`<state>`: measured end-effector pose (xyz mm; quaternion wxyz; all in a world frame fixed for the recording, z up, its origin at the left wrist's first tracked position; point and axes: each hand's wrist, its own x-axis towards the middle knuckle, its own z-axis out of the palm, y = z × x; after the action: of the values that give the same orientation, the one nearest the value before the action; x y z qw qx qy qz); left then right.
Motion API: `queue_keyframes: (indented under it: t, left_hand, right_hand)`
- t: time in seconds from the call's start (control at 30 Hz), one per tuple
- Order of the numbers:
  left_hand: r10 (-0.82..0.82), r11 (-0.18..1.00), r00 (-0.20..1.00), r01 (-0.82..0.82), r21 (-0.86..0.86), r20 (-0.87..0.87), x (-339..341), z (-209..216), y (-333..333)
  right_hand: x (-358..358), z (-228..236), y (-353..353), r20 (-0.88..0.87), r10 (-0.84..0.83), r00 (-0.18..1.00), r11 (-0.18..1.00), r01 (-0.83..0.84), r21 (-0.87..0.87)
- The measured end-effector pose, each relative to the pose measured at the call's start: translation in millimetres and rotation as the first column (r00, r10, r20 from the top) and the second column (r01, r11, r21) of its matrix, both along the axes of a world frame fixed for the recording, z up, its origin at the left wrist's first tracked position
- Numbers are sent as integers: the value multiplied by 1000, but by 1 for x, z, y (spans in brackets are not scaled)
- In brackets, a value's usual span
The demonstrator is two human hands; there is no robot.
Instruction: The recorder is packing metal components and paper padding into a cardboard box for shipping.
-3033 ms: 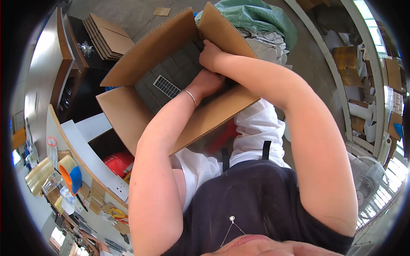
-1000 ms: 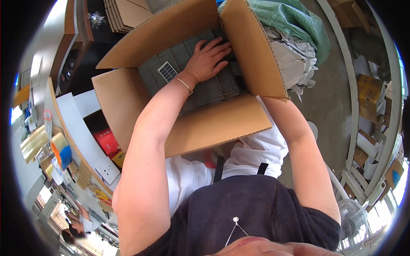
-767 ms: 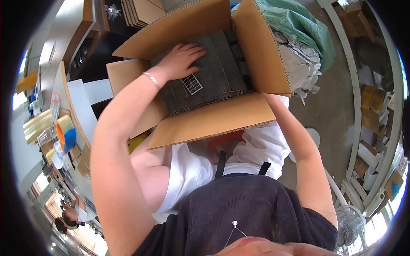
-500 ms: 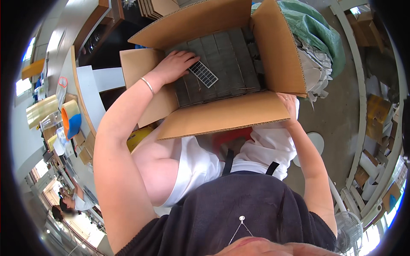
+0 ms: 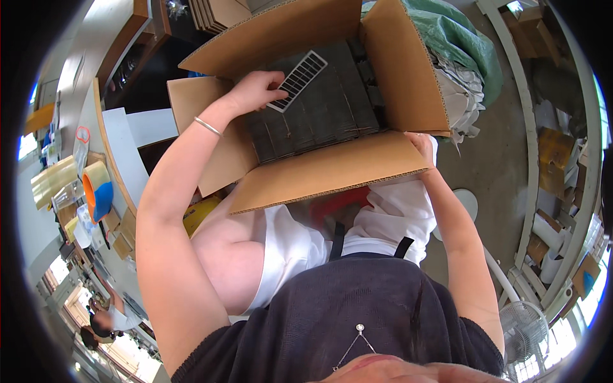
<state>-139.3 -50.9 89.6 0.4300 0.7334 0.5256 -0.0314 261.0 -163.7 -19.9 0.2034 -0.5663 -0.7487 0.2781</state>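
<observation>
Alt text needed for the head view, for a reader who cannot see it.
Seen from above, a person's left hand lifts a small slatted panel inside an open cardboard box packed with dark grey pieces, while the right hand grips the near flap's corner. Tape rolls sit on a bench to the left.

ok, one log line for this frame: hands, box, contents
left hand: lifting white slatted panel | right hand: gripping near flap | cardboard box: open, dark grey packs inside
</observation>
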Motion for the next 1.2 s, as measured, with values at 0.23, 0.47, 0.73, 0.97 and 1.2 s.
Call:
queue_keyframes:
  t: [0.23,0.47,0.73,0.97,1.2]
  left_hand:
    - [337,867,929,-242,-436,155,38,-10,-14]
    - [342,828,929,-227,-512,141,50,-14,-13]
    - [232,783,967,-123,-610,103,45,-6,0]
    - [102,787,994,-62,-614,30,43,7,13]
    - [71,772,997,-58,-633,-5,42,6,14]
  right_hand:
    - [-5,-2,1,-127,-155,980,984,141,-113]
    - [2,-11,1,-82,-133,988,991,133,1]
    - [-1,-12,3,-178,-124,976,991,132,30]
    - [-2,-9,4,-238,-173,956,983,152,-106]
    - [0,-17,8,-145,-102,984,991,113,71]
